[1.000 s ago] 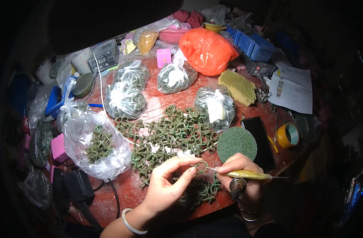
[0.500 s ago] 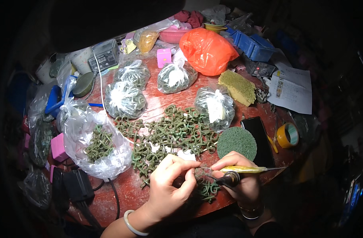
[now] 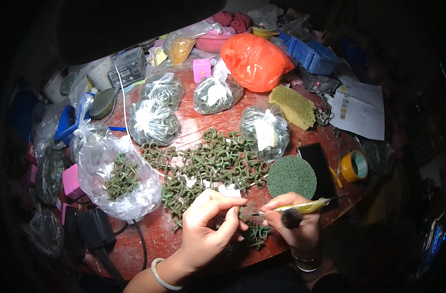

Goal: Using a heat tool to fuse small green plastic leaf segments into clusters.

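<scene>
My left hand (image 3: 206, 228) has thumb and forefinger drawn together above the near table edge; whatever is between them is too small to make out. Facing it, my right hand (image 3: 301, 234) grips a slim tool with a yellow wrapped handle (image 3: 308, 206); its fine dark tip points at my left fingertips. A second, dark round-ended handle (image 3: 292, 218) sticks up from the same hand. Below my fingers lies a small group of green ring-like pieces (image 3: 258, 235). Beyond my hands spreads a larger heap of green ring-like pieces (image 3: 223, 158).
Beside my right hand are a round green pad (image 3: 292, 178), a black phone (image 3: 322, 168) and a yellow tape roll (image 3: 352, 166). An open clear bag (image 3: 132, 209) of green pieces lies left. Tied clear bags (image 3: 154, 124), an orange-red bag (image 3: 254, 61) and a yellow sponge (image 3: 293, 107) stand farther back.
My right hand has turned and drawn slightly right, leaving a small gap to my left fingertips. The yellow tool's rear end now tilts upward, and the dark handle points more toward me.
</scene>
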Demonstrator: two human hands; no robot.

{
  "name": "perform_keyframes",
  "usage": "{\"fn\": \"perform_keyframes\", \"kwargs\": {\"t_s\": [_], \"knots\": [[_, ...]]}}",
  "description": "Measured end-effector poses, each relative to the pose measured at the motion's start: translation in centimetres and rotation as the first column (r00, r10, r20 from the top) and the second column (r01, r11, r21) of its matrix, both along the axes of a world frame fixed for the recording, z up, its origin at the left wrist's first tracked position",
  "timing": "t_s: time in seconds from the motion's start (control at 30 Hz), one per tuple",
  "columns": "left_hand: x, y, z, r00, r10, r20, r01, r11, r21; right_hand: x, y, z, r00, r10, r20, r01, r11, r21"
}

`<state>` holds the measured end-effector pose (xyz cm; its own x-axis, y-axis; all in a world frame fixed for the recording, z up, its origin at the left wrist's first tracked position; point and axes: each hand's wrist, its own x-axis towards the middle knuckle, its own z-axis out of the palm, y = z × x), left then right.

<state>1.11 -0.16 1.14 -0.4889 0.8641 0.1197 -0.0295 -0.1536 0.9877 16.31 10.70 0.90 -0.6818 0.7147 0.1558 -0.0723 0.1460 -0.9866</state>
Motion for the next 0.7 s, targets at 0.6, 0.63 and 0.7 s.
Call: {"fn": "perform_keyframes", "kwargs": {"t_s": [0.6, 0.63, 0.7], "knots": [[-0.7, 0.0, -0.5, 0.951, -0.059, 0.305, 0.068, 0.998, -0.018, -0.2, -0.1, 0.6, 0.999, 0.042, -0.024, -0.045, 0.989, -0.138], [-0.7, 0.0, -0.6, 0.946, -0.063, 0.319, 0.074, 0.997, -0.021, 0.0, -0.1, 0.8, 0.999, 0.042, -0.023, -0.045, 0.990, -0.137], [-0.8, 0.1, -0.5, 0.945, -0.054, 0.324, 0.062, 0.998, -0.017, 0.3, -0.2, 1.1, 0.993, 0.074, -0.093, -0.094, 0.970, -0.226]]}}
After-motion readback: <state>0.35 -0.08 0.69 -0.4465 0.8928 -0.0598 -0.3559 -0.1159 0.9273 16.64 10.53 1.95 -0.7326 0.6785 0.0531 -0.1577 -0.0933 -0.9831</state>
